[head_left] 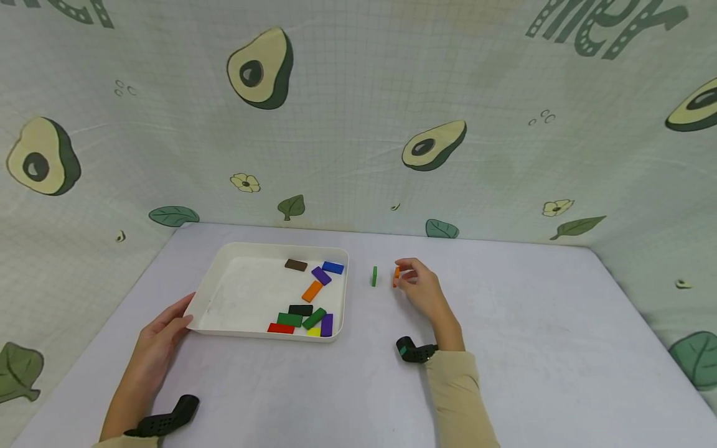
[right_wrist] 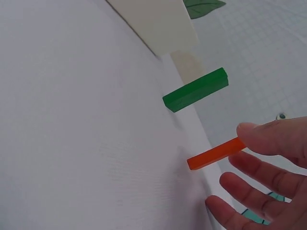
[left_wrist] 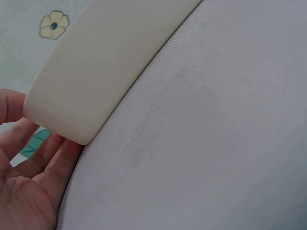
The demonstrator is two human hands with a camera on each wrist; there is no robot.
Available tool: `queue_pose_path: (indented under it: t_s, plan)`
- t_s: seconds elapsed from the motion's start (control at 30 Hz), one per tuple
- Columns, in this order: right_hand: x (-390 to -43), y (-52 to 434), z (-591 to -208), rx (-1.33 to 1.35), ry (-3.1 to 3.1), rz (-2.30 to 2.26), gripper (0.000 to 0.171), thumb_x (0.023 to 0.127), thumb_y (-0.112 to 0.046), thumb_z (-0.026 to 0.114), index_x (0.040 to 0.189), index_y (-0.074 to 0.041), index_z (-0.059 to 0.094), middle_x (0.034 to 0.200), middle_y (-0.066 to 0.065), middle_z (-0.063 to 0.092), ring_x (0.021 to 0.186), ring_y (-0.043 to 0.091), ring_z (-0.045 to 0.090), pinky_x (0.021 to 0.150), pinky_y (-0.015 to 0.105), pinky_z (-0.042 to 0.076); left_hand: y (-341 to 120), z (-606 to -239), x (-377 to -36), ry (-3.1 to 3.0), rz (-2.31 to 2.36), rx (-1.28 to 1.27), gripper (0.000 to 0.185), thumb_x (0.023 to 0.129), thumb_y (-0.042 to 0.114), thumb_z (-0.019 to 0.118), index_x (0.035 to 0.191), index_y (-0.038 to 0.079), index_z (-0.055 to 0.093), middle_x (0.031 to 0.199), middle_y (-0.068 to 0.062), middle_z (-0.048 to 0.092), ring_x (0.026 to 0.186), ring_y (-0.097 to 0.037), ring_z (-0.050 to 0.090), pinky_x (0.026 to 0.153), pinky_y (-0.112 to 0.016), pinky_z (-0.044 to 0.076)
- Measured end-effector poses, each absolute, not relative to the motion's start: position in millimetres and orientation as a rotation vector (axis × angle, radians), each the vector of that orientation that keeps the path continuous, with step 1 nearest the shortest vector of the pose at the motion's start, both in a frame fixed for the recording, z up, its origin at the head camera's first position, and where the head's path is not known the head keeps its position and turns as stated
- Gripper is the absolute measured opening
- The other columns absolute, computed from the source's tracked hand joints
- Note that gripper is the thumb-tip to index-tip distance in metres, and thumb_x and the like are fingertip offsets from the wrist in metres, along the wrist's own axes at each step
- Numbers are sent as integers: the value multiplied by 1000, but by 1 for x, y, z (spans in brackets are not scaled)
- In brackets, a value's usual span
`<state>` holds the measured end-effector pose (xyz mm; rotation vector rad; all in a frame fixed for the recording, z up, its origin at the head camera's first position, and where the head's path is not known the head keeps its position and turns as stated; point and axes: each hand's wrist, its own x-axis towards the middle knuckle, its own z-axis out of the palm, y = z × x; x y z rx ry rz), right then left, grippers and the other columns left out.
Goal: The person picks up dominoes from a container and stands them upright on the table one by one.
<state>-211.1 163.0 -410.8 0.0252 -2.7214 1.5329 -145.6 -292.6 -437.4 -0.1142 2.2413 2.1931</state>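
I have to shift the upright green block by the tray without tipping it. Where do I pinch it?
Pinch the green block near its top, across its two broad faces, coming straight down from above. It stands on end, narrow and tall, so a side push could topple it; the orange block under the right hand crowds the right.

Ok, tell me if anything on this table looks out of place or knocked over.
Nothing stands out. The green block stands upright on the table, the right hand pinches an orange block upright beside it, and the remaining blocks lie flat in the white tray, whose corner the left hand touches.
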Motion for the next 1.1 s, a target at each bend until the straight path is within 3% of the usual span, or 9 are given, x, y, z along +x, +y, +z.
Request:
queue_pose_path:
  t_s: [0.23, 0.6, 1.1]
  plan:
    - [-210, 163, -401, 72, -2718, 1465, 39, 87, -6, 58, 125, -4, 52, 127, 13, 52, 114, 28, 48, 97, 44, 43, -294, -438, -147, 2216, 2215, -118, 55, 95, 22, 53, 144, 8, 34, 129, 20, 47, 108, 16, 47, 84, -1, 38]
    - [-204, 161, -382, 194, -2656, 1387, 38, 87, -9, 63, 124, -5, 53, 126, 12, 52, 117, 28, 46, 104, 43, 37, -295, -439, -148, 2182, 2257, -81, 54, 96, 17, 51, 145, 5, 31, 124, 22, 50, 109, 15, 47, 84, -3, 38]
    - [-192, 138, -360, 354, -2695, 1315, 38, 86, -8, 65, 122, -8, 55, 123, 10, 55, 116, 30, 49, 100, 45, 41, -294, -438, -147, 2192, 2235, -95, 55, 96, 20, 53, 145, 5, 31, 125, 21, 48, 108, 16, 47, 84, -2, 38]
